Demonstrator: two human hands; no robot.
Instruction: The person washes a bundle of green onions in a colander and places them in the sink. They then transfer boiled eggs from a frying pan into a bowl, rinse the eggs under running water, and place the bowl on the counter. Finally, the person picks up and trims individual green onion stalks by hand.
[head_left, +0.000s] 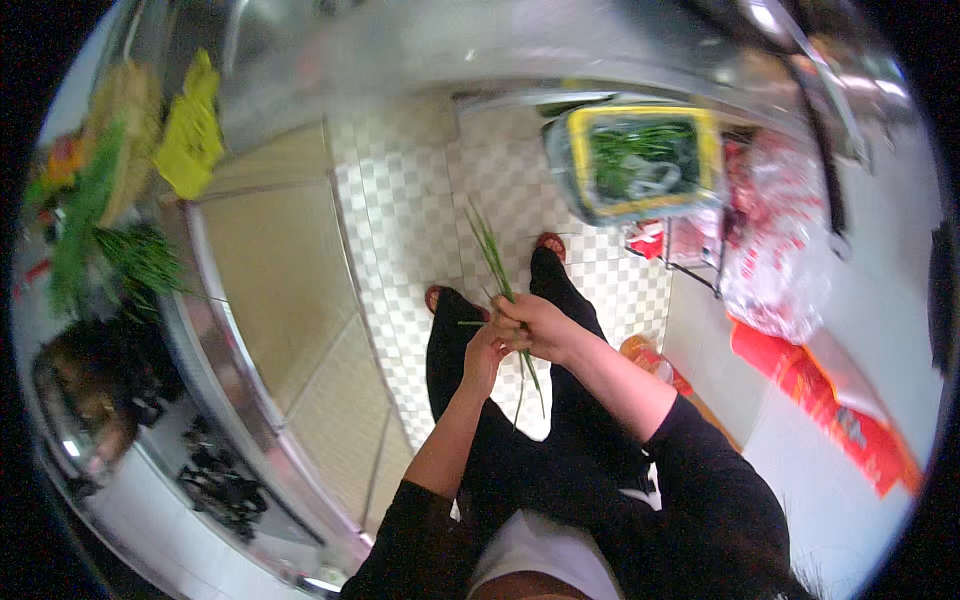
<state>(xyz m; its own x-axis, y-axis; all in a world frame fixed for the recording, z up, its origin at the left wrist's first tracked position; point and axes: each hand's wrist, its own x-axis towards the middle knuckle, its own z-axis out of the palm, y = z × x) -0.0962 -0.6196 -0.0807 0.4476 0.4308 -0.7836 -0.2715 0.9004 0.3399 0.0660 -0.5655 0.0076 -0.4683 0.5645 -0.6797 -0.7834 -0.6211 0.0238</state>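
My right hand (541, 324) is closed around a small bunch of long green stalks (489, 251), perhaps chives or scallions. Its leafy ends point up and away, and a few stalk ends hang below the fist. Close against it, my left hand (487, 352) pinches at the same stalks with its fingertips. Both hands are over the floor, between my legs. Beyond them to the right stands a yellow-rimmed bin (708, 161) with a clear liner and green stalks inside. More green stalks (139, 259) lie on the counter at the left.
A yellow plastic bag (190, 139) hangs at the counter's edge, above beige cabinet doors (277, 247). A gas stove (225, 480) is at the lower left. Plastic bags (776, 255) hang on the right, over a red-orange packet (817, 397). A wire rack (694, 277) stands beside the bin.
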